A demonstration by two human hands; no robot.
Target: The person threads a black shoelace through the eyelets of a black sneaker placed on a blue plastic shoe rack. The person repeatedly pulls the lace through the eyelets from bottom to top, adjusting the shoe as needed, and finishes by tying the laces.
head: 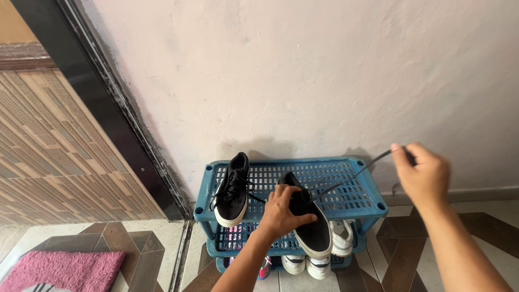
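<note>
Left hand (281,212) fingers grip the black shoe (311,227) overhanging the blue rack's (373,208) front edge; right hand (424,173) fingers pinch its lace (351,177) taut rightward.

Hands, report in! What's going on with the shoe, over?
Left hand clamped on black shoe atop blue rack. Right hand pinching its lace, stretched taut. Second black shoe alongside, clear.

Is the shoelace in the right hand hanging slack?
No, the shoelace runs taut from the black shoe under the left hand up to the raised right hand.
</note>
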